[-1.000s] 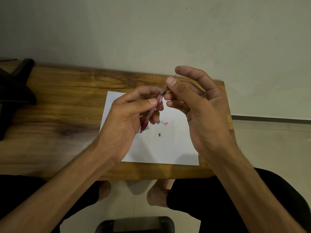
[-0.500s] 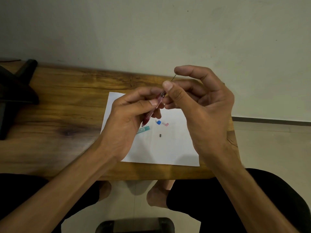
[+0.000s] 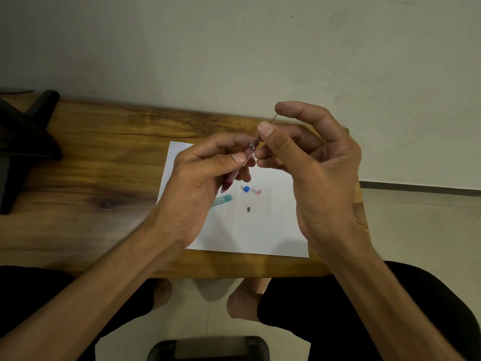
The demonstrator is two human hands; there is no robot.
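Note:
My left hand (image 3: 197, 183) grips a red translucent mechanical pencil (image 3: 238, 166) above a white sheet of paper (image 3: 250, 230), its open top end pointing up and right. My right hand (image 3: 312, 162) pinches a thin grey lead (image 3: 273, 118) between thumb and fingers, with the lead's lower end at the pencil's top opening. On the paper lie a teal lead case (image 3: 221, 200), a small blue cap (image 3: 245, 189), a pink eraser piece (image 3: 257, 192) and a tiny dark part (image 3: 248, 209).
The paper lies on a wooden table (image 3: 104, 191) set against a pale wall. A black stand (image 3: 23, 149) occupies the table's left end. My knees and feet are below the front edge, with a dark stool (image 3: 208, 350) at the bottom.
Both hands have stayed almost in place. My right thumb and fingers have shifted slightly along the lead, and the pencil's top end now shows more clearly.

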